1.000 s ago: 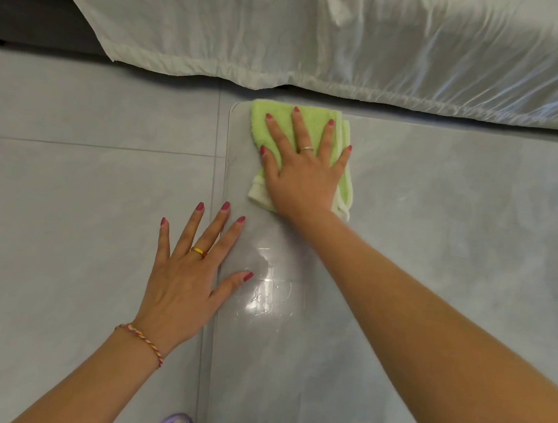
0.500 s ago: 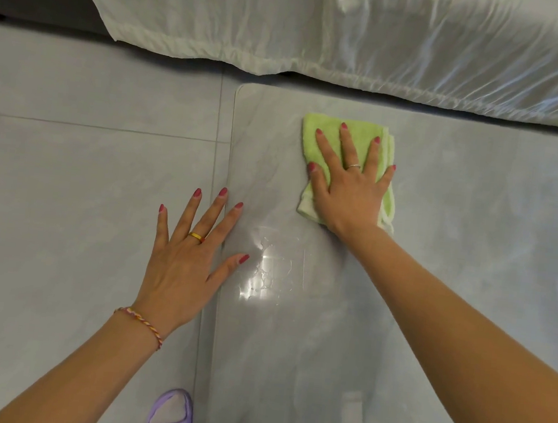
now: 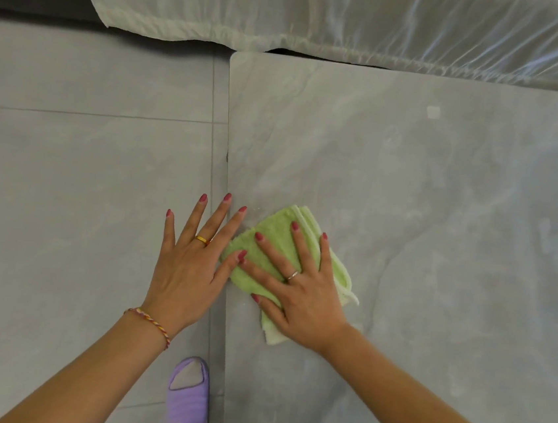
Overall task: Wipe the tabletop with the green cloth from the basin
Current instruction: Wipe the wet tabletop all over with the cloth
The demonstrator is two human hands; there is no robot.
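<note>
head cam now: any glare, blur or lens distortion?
Head view: soft sheen on the tabletop, no blown highlight; bright streaks on the plastic sheet. Right hand and green cloth slightly motion-soft; left hand sharper. Wide-angle bends the tabletop's left edge.

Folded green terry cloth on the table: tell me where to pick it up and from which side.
Pinch the folded green terry cloth at its far corner, coming from above on the side away from the person. That corner lies bare and the stacked layers show there, so one grip catches them all. The right hand covers the middle, and the left hand crowds the grey tabletop's left edge.
</note>
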